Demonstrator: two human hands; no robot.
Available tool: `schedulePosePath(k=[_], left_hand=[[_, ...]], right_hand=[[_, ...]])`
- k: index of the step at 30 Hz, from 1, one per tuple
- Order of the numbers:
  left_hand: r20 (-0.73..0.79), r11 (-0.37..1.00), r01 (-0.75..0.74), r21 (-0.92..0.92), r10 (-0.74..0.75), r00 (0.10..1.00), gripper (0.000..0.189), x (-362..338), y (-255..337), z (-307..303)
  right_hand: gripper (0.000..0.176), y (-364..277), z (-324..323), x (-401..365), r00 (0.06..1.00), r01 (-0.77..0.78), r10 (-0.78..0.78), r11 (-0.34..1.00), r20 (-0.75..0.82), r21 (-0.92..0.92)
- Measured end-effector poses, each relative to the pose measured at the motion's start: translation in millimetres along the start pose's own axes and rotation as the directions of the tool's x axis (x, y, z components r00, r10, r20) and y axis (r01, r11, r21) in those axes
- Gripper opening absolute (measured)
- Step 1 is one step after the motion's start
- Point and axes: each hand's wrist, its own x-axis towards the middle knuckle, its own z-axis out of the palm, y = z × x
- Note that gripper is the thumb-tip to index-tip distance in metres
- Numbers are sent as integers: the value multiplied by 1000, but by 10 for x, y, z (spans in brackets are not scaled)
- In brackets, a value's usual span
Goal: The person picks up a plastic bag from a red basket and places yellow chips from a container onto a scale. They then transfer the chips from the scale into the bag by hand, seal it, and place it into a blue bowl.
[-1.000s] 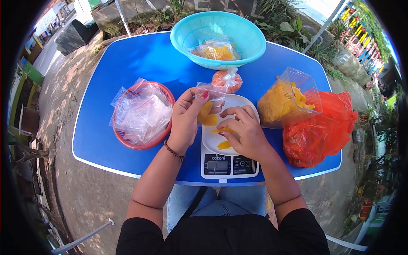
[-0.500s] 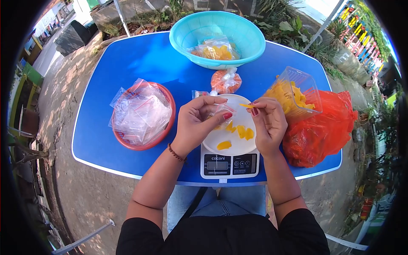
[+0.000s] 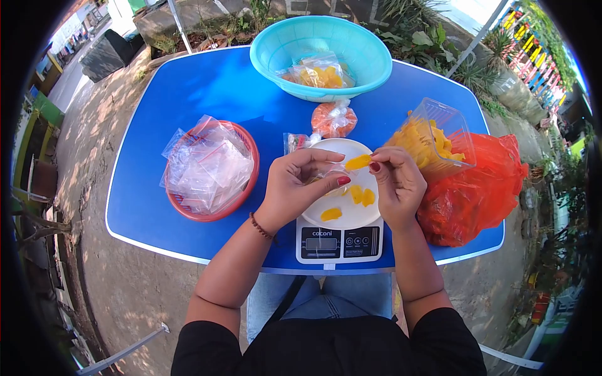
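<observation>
Between the thumb and finger of my right hand (image 3: 401,182) is a yellow dried fruit slice (image 3: 358,162), held above the plate. My left hand (image 3: 301,178) is closed on a small clear plastic bag (image 3: 321,170), largely hidden behind the fingers. The slice is close to the bag's side. Under both hands, a white plate (image 3: 351,219) rests on a kitchen scale (image 3: 339,243). A few yellow slices (image 3: 331,214) lie on the plate. The scale's display cannot be read.
A red basket of clear zip bags (image 3: 213,166) stands left. A turquoise basin (image 3: 321,37) with filled bags sits at the back. A tied bag of orange bits (image 3: 333,119) lies behind the plate. At right, a tilted clear tub of yellow slices (image 3: 439,141) leans on a red plastic bag (image 3: 473,194).
The slice in my right hand has turned so its broad side shows. My left hand with the bag has shifted slightly right and down.
</observation>
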Motion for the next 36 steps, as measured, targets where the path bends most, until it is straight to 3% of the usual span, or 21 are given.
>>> schedulePosePath(k=[10, 18, 22, 25, 31, 36], left_hand=[[-32, 1000, 16, -7, -17, 999, 34, 5, 45, 1], [4, 996, -47, -78, 47, 999, 32, 8, -30, -3], [15, 995, -7, -104, 9, 1000, 26, 0, -8, -7], [17, 994, -11, -105, 13, 1000, 23, 7, -51, -22], [67, 984, 21, -176, -9, 998, 26, 30, -60, -45], [118, 996, 20, -89, -10, 993, 28, -11, -3, 34]], right_hand=[[11, -14, 31, -24, 993, 64, -61, 998, -103, 20], [10, -8, 36, 28, 987, 156, -147, 966, 61, -208], [10, 41, 44, -4, 997, 73, -71, 984, 17, -164], [8, -45, -10, 68, 977, 164, -117, 948, 180, -273], [5, -148, 57, 88, 967, 86, -1, 943, 254, -322], [12, 40, 34, 28, 990, 136, -122, 963, 74, -234]])
